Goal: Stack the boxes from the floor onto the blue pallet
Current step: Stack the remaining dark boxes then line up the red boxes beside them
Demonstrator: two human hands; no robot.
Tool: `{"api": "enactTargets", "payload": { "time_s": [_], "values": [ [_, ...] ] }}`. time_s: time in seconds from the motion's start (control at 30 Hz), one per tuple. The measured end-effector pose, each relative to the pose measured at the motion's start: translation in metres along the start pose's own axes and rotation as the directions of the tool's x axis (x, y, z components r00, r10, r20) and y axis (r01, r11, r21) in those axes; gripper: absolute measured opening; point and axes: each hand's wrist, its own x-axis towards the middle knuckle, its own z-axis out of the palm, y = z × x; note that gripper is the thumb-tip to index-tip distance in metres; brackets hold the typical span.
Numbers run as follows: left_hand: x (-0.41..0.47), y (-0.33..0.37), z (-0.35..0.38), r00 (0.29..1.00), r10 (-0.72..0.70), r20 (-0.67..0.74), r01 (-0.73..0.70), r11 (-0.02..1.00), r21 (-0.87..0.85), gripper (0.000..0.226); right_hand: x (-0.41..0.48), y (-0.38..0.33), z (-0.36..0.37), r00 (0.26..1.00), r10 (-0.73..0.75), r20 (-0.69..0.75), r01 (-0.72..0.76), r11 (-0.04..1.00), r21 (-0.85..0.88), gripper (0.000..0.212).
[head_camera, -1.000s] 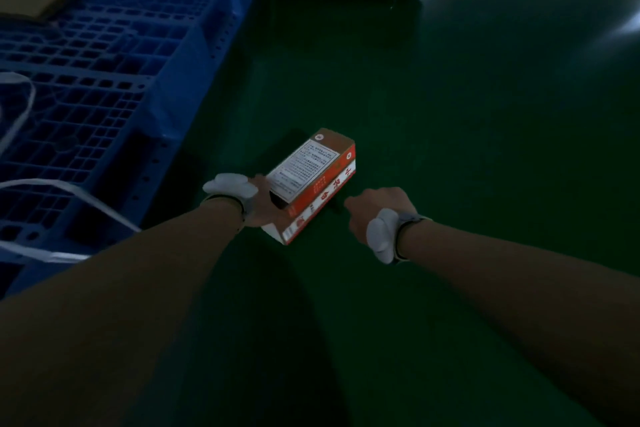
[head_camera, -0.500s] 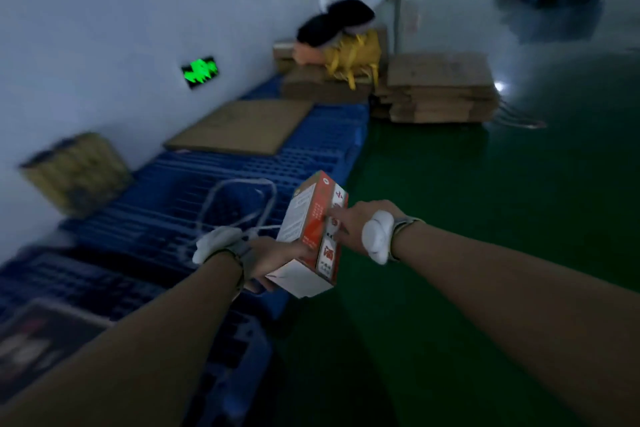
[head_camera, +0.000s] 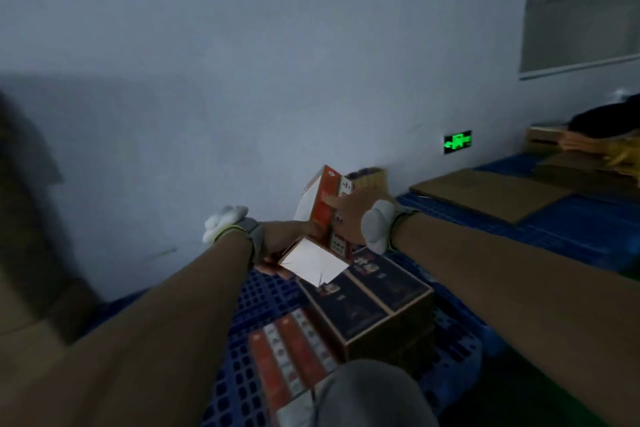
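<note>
Both hands hold an orange and white box (head_camera: 323, 218) in the air, tilted, with its white end (head_camera: 317, 262) facing me. My left hand (head_camera: 280, 246) grips it from below at the left. My right hand (head_camera: 349, 218) presses on its right side. The box hangs over the blue pallet (head_camera: 242, 302), just above a dark box with brown edges (head_camera: 374, 305) that lies on the pallet. An orange and grey striped box (head_camera: 291, 360) rests on the pallet in front of the dark one.
A pale wall (head_camera: 242, 62) rises close behind the pallet, with a green lit sign (head_camera: 458, 142) low on it. Flat cardboard sheets (head_camera: 485, 198) lie on further blue pallets at the right. A large blurred carton (head_camera: 24, 253) stands at the left. My knee (head_camera: 370, 395) shows at the bottom.
The box went from the green floor up into both hands and over the pallet. My view swung left from the floor to the wall and the boxes on the pallet.
</note>
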Motion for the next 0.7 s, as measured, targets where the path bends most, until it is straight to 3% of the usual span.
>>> {"api": "enactTargets", "payload": {
  "time_s": [0.17,0.3,0.4,0.47,0.57,0.7],
  "values": [
    [-0.005,-0.103,-0.023,0.995,-0.099,0.012,0.099,0.983,-0.158,0.048,0.027,-0.087,0.043,0.979,-0.179,0.093,0.186,0.980,-0.069,0.043],
    [0.017,-0.161,-0.004,0.993,-0.080,0.086,0.104,0.942,-0.320,0.045,0.036,-0.124,0.079,0.940,-0.252,0.232,0.295,0.938,-0.179,0.046],
    [0.033,-0.186,0.017,0.993,-0.091,0.078,0.116,0.889,-0.442,0.045,0.035,-0.131,0.097,0.911,-0.247,0.330,0.282,0.958,-0.062,0.062],
    [0.048,-0.202,0.035,0.990,-0.105,0.097,0.140,0.856,-0.497,0.048,0.039,-0.130,0.115,0.838,-0.308,0.451,0.337,0.941,0.017,0.073],
    [0.069,-0.220,0.064,0.981,-0.140,0.134,0.192,0.778,-0.598,0.047,0.044,-0.121,0.142,0.757,-0.313,0.574,0.359,0.933,0.035,0.098],
    [0.100,-0.225,0.098,0.969,-0.152,0.197,0.248,0.644,-0.724,0.049,0.048,-0.097,0.173,0.711,-0.309,0.632,0.422,0.906,-0.032,0.106]
  ]
}}
